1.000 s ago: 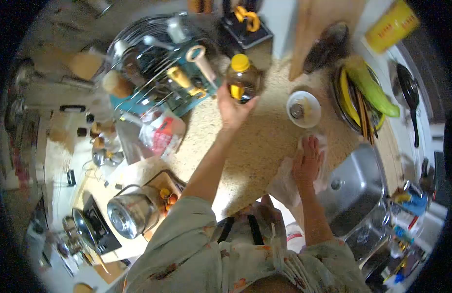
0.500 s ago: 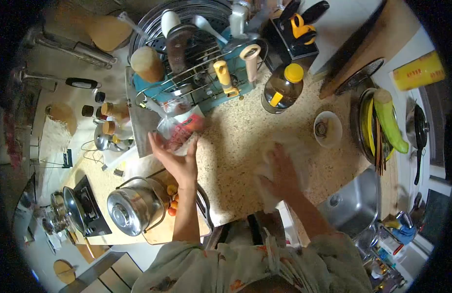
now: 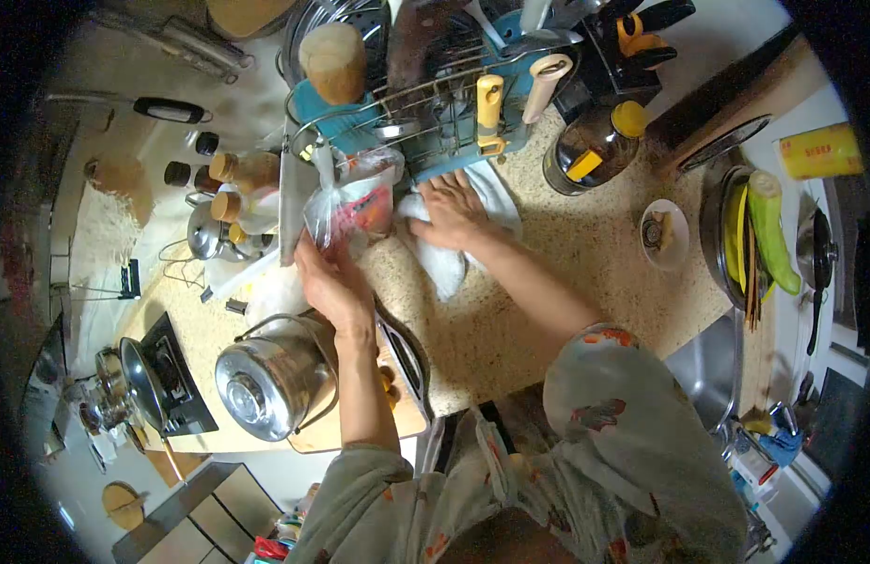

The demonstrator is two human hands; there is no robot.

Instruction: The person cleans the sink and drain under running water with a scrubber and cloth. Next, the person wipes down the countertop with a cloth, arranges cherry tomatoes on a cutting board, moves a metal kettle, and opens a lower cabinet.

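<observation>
My right hand [image 3: 451, 211] lies flat, fingers stretched, on a white cloth [image 3: 446, 268] spread over the speckled countertop beside the dish rack. At the cloth's left is a clear plastic bag [image 3: 360, 202] with something red inside, its gathered neck pointing up. My left hand [image 3: 333, 287] has its fingers bent round the lower left of this bag; the fingertips are partly hidden. Just below that hand stands a lidded steel pot [image 3: 275, 376] with a wire handle.
A dish rack [image 3: 425, 103] holds utensils along the back. Right of it are a dark bottle with a yellow cap [image 3: 595, 150], a knife block [image 3: 623, 70] and a small white bowl [image 3: 664, 235]. A green vegetable [image 3: 771, 230] rests on plates near the sink [image 3: 707, 367].
My right hand has swept the cloth left and back to the rack's edge. My left hand has closed in on the bag, which sits slightly farther left. The view has shifted.
</observation>
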